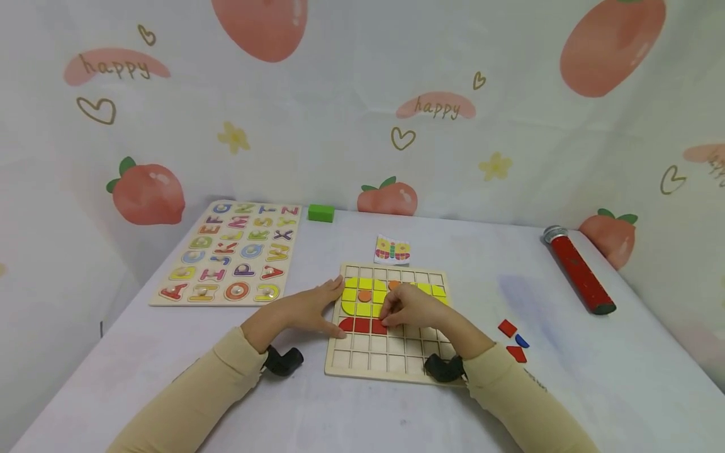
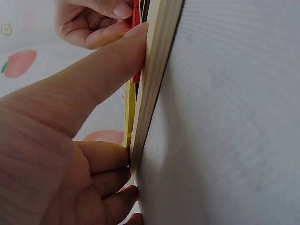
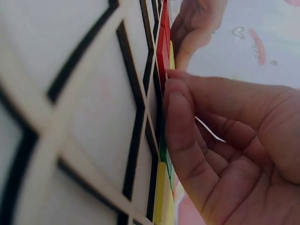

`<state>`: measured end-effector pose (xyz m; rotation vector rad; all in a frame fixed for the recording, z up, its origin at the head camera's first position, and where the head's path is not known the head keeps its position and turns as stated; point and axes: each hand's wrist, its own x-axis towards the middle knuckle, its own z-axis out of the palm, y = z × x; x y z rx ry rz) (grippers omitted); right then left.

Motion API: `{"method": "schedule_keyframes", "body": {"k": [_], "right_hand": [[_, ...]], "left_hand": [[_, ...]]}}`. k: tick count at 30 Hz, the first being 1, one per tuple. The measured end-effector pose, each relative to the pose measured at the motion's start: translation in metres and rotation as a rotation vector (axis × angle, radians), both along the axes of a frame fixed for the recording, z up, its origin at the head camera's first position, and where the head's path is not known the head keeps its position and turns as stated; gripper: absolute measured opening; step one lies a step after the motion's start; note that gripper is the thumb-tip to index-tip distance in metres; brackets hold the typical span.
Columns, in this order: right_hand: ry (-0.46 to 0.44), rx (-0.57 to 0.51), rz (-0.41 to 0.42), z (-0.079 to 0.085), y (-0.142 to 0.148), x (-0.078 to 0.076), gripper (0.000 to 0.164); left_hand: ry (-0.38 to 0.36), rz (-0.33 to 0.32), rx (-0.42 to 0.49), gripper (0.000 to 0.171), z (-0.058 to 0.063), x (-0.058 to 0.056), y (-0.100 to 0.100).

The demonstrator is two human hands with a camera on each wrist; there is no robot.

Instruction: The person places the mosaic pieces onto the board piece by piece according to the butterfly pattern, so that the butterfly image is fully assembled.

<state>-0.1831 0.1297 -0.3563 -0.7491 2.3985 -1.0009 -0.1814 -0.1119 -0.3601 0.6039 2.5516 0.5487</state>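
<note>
A wooden grid board (image 1: 368, 362) lies in front of me with yellow tiles (image 1: 362, 283), orange discs (image 1: 365, 295) and a row of red tiles (image 1: 361, 325) in its cells. My left hand (image 1: 308, 309) rests at the board's left side, thumb on the rim by the red row, other fingers spread along the edge. Over the middle of the board, my right hand (image 1: 416, 307) has thumb and index finger together at the rightmost red tile (image 3: 162, 56), pinching its edge. That hand hides part of the yellow rows and a green tile (image 3: 163, 152) seen in the right wrist view.
Behind the board lies a butterfly pattern card (image 1: 392, 250). Loose red tiles (image 1: 508, 328) and a blue half-round tile (image 1: 522, 341) lie to the right. An alphabet puzzle (image 1: 226, 258), a green block (image 1: 321, 213) and a red microphone (image 1: 579, 270) are further out.
</note>
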Motion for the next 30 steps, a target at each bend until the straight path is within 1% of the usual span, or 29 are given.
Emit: {"method": "schedule_keyframes", "body": {"k": [7,9,13,17,19,26,30], "right_hand": [[0.008,0.016,0.015,0.005,0.004,0.001,0.006],[0.011,0.023,0.006,0.007,0.008,0.002,0.006],[-0.021,0.020,-0.047,0.013,0.023,0.006,0.007],[-0.083,-0.008,-0.117,0.020,0.046,0.011,0.014],[-0.096,-0.006,-0.158,0.022,0.058,0.014,0.017],[-0.076,0.029,-0.236,0.023,0.098,0.031,0.024],[-0.097,0.060,-0.310,0.023,0.114,0.043,0.025]], "left_hand": [[0.006,-0.002,0.004,0.105,-0.002,-0.001,0.000],[0.009,-0.002,0.005,0.105,-0.003,-0.001,0.001],[0.015,-0.012,-0.001,0.105,-0.003,-0.001,0.001],[0.019,-0.024,-0.007,0.105,-0.003,-0.001,0.000],[0.017,-0.024,-0.007,0.105,-0.003,-0.002,-0.001],[0.019,-0.023,-0.017,0.106,-0.004,-0.003,-0.001],[0.020,-0.027,-0.018,0.106,-0.004,-0.003,-0.002]]}}
